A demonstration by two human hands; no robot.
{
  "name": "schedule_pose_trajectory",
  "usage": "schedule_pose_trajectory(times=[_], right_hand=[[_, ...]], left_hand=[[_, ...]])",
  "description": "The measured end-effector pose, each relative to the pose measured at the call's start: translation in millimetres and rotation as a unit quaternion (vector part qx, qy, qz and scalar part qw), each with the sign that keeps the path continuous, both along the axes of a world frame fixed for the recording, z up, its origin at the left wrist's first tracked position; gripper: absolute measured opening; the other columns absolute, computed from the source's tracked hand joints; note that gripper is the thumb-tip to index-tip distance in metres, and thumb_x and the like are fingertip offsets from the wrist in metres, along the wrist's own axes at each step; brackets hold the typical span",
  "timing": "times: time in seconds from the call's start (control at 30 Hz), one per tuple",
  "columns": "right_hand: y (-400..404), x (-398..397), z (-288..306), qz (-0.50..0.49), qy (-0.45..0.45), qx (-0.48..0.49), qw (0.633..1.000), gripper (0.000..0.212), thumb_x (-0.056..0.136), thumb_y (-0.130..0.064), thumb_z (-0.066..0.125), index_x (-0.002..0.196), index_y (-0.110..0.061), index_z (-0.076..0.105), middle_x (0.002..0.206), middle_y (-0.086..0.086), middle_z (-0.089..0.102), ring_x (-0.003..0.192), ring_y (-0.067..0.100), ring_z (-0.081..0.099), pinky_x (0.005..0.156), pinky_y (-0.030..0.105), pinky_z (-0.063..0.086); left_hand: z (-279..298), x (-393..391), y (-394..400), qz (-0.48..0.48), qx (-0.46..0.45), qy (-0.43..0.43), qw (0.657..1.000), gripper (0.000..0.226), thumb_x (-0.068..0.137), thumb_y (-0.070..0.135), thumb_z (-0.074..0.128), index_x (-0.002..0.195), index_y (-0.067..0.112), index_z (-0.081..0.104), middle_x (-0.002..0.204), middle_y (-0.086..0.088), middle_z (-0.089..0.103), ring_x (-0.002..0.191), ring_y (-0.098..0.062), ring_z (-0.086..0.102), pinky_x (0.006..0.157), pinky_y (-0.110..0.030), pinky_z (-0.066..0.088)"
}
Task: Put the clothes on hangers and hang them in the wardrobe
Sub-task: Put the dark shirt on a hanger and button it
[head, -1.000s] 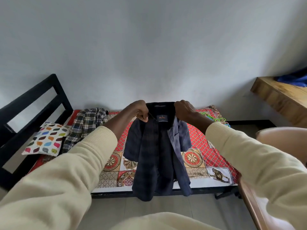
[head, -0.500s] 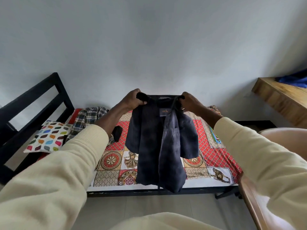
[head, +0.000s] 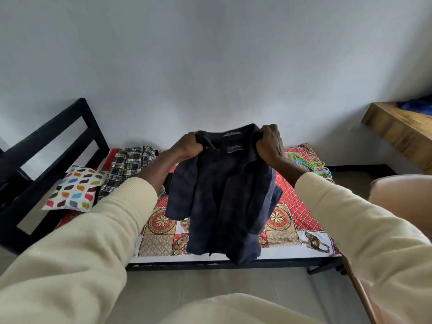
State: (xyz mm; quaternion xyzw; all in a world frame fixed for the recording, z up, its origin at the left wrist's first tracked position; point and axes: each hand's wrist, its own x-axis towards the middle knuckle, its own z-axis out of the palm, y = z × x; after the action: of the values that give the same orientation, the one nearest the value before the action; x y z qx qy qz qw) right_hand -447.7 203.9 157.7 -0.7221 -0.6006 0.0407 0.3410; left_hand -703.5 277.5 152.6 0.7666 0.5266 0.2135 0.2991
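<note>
head view. both hands raised in front of the body, above the near half of the bed [head: 301,250].
left hand [head: 188,146]: fingers curled round the left side of the collar of a dark navy shirt [head: 224,202], gripping it.
right hand [head: 268,143]: fingers curled round the right side of the collar, gripping it. hands set apart, collar spread between them.
shirt: hangs free from the two grips, inner label facing the camera, front open, hem level with the bed's near edge as seen from here. whether a hanger is inside it cannot be told.
on the bed: patterned red bedsheet [head: 294,197]; plaid shirt [head: 127,167] crumpled near the headboard end; pillow [head: 74,189] with coloured leaf shapes just beside it; bunch of green and blue plastic hangers [head: 311,164] at the far right corner, well apart from the held shirt.
right edge: wooden counter [head: 402,129] with a blue cloth [head: 418,105] on it; part of a chair [head: 397,190].
both sleeves cream.
</note>
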Motion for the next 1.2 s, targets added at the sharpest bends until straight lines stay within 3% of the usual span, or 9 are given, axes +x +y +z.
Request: schedule_pose_trajectory(times=[0.13,0.3,0.43,0.57,0.67,0.77,0.97,1.1,1.2], right_hand=[[1.4,5.7,-11.6,0.051,0.087,-0.053,0.994,0.019,0.084,0.003,0.034,0.1,-0.008,0.031,0.093,0.021,0.055,0.087,0.039,0.054,0.07,0.043,0.039],[5.1,14.1,-23.0,0.097,-0.057,-0.075,0.991,0.011,0.09,-0.003,0.047,0.102,0.0,0.046,0.101,0.027,0.06,0.084,0.04,0.056,0.067,0.04,0.039],[7.8,24.0,-22.8,0.152,-0.115,-0.091,0.977,0.015,0.088,-0.014,0.066,0.088,-0.001,0.058,0.093,0.017,0.055,0.086,0.037,0.058,0.07,0.035,0.039],[2.8,24.2,-21.6,0.175,-0.185,-0.087,0.963,0.006,0.083,0.003,0.055,0.088,0.0,0.059,0.1,0.02,0.049,0.091,0.04,0.054,0.075,0.041,0.041],[-4.9,27.3,-26.1,0.052,-0.111,-0.022,0.992,0.024,0.084,0.002,0.045,0.106,-0.004,0.051,0.107,0.022,0.054,0.093,0.04,0.054,0.074,0.043,0.041],[-7.8,33.0,-34.0,-0.028,0.011,-0.042,0.999,0.028,0.084,0.0,0.04,0.109,-0.006,0.051,0.101,0.027,0.063,0.086,0.043,0.058,0.066,0.042,0.041],[-7.1,32.8,-37.3,-0.008,0.015,-0.056,0.998,0.015,0.08,-0.001,0.045,0.083,-0.006,0.059,0.085,0.027,0.063,0.075,0.042,0.056,0.059,0.038,0.039],[-1.8,24.1,-32.2,-0.024,0.109,-0.073,0.991,0.011,0.078,-0.013,0.047,0.072,-0.01,0.055,0.077,0.018,0.057,0.074,0.03,0.053,0.061,0.033,0.032],[3.0,20.2,-36.9,-0.021,0.131,-0.11,0.985,0.012,0.082,-0.022,0.047,0.08,-0.016,0.057,0.083,0.012,0.058,0.081,0.025,0.055,0.066,0.033,0.037]], left_hand=[[-8.6,-14.2,-0.5,-0.003,0.033,0.006,0.999,0.047,0.073,0.042,0.078,0.11,0.018,0.061,0.105,0.0,0.069,0.098,-0.019,0.064,0.086,-0.034,0.051],[2.2,-17.8,-11.0,-0.051,0.001,0.039,0.998,0.062,0.06,0.046,0.09,0.106,0.02,0.059,0.097,0.006,0.067,0.089,-0.012,0.063,0.073,-0.027,0.047],[2.5,-21.8,-9.4,-0.128,-0.142,0.082,0.978,0.06,0.064,0.002,0.088,0.115,0.014,0.058,0.116,-0.004,0.068,0.109,-0.023,0.063,0.094,-0.035,0.051],[-8.2,-21.4,-8.3,-0.01,0.049,0.235,0.971,0.04,0.078,0.002,0.07,0.116,0.005,0.057,0.118,-0.018,0.064,0.106,-0.035,0.061,0.08,-0.034,0.049],[-16.9,-27.1,-3.1,-0.009,0.076,0.214,0.974,0.055,0.07,0.017,0.084,0.118,0.006,0.06,0.116,-0.018,0.066,0.107,-0.035,0.062,0.084,-0.037,0.05],[-20.0,-34.5,-1.5,-0.038,0.063,0.2,0.977,0.04,0.07,0.018,0.086,0.102,0.006,0.065,0.099,-0.012,0.068,0.091,-0.027,0.059,0.069,-0.028,0.039],[-25.7,-47.3,-4.4,-0.017,-0.07,-0.022,0.997,0.016,0.068,0.008,0.066,0.072,0.015,0.052,0.069,0.0,0.049,0.072,-0.017,0.043,0.061,-0.028,0.032],[-33.0,-40.3,-6.3,0.117,-0.022,-0.126,0.985,0.025,0.08,-0.006,0.044,0.085,0.016,0.053,0.075,-0.001,0.052,0.066,-0.015,0.042,0.054,-0.027,0.033],[-34.1,-41.3,-4.6,0.064,-0.08,-0.129,0.986,0.03,0.081,-0.006,0.047,0.095,0.017,0.059,0.079,0.0,0.058,0.071,-0.013,0.05,0.059,-0.024,0.04]])
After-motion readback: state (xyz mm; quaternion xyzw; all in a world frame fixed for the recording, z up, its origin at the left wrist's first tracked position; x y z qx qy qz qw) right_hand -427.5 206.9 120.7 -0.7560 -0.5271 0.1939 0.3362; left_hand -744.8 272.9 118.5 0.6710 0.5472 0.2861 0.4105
